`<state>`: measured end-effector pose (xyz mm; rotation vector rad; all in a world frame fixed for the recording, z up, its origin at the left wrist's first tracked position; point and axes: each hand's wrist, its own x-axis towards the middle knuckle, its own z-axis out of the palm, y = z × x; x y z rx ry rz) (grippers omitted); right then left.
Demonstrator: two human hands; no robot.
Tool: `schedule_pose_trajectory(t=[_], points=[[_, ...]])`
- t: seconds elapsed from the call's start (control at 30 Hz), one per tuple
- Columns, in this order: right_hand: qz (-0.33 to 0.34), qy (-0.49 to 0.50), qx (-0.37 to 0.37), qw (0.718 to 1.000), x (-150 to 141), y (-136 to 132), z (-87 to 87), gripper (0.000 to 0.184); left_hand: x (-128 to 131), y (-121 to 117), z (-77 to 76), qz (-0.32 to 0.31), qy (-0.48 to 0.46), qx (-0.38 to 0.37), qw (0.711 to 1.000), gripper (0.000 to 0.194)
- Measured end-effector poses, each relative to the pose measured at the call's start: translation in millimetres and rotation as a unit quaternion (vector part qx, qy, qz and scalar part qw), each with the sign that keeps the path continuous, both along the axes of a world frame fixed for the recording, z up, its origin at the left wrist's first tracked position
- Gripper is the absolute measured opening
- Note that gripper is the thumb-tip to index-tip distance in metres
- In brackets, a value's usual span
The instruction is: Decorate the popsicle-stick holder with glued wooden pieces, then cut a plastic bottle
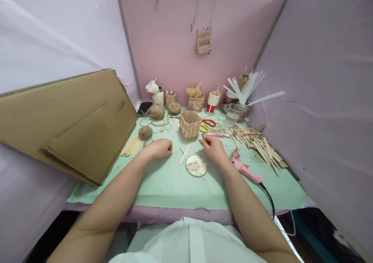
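Observation:
My left hand is closed and rests low over the table, left of the middle. A thin pale sliver of wood lies at its fingertips; whether the fingers grip it I cannot tell. With fingers pinched together, my right hand is just right of a small woven wooden basket; anything in that pinch is too small to make out. The basket stands upright, open at the top. Between my hands lie a flat wooden stick and a round dish of small wood chips.
A pink glue gun with a black cord lies right of my right forearm, near piled wooden sticks. Red-handled scissors are behind my right hand. Twine balls sit at back left. Cardboard leans at the left.

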<state>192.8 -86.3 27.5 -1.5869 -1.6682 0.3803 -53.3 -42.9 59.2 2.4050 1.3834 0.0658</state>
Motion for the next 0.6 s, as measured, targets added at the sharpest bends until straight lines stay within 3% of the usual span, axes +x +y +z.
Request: schedule_pose_trajectory(t=[0.13, 0.23, 0.33, 0.4, 0.5, 0.6], points=[[0.020, 0.041, -0.012, 0.999, -5.4, -4.3, 7.7, 0.027, -4.3, 4.4, 2.9, -0.004, -0.052, -0.015, 0.999, 0.005], [0.068, 0.087, -0.007, 0.994, -12.5, -7.0, 21.5, 0.020, 0.8, 3.7, 6.5, -0.012, -0.164, -0.033, 0.986, 0.006], [0.113, 0.148, -0.003, 0.983, -22.0, -8.0, 36.9, 0.024, 16.2, -4.5, 10.1, -0.024, -0.332, -0.079, 0.940, 0.021], [0.128, 0.172, 0.004, 0.977, -28.5, -7.9, 44.9, 0.023, 27.8, -11.9, 10.4, -0.026, -0.396, -0.098, 0.913, 0.030], [0.129, 0.152, 0.027, 0.980, -33.2, -6.4, 55.5, 0.013, 38.4, -19.5, 5.8, -0.021, -0.419, -0.091, 0.903, 0.030], [0.101, 0.113, 0.069, 0.986, -21.1, 1.9, 73.9, 0.013, 38.1, -19.7, -1.3, -0.028, -0.387, -0.063, 0.920, 0.027]])
